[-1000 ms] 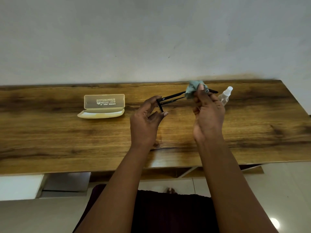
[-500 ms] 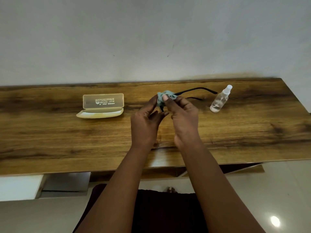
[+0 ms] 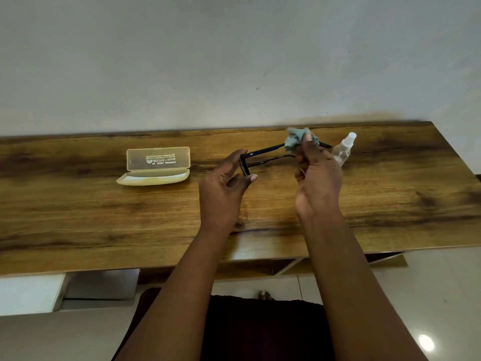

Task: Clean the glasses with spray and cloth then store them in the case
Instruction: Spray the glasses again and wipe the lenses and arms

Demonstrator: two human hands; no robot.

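Note:
Black-framed glasses (image 3: 263, 152) are held above the wooden table, temples unfolded and pointing right. My left hand (image 3: 223, 188) pinches the front of the frame between thumb and fingers. My right hand (image 3: 317, 178) grips a small grey-green cloth (image 3: 296, 139), wrapped around the far temple near its tip. A clear spray bottle (image 3: 343, 149) with a white cap stands on the table just right of my right hand, partly hidden by it. The translucent yellowish case (image 3: 156, 166) lies open on the table to the left.
The wooden table (image 3: 104, 220) runs across the view against a pale wall. Its front edge is near my body and its right end lies past the bottle. Below it are a white floor and shelf parts.
My right hand has slid the cloth from the frame front, next to my left hand, out to the right along the temple toward its tip. My left hand has stayed in place.

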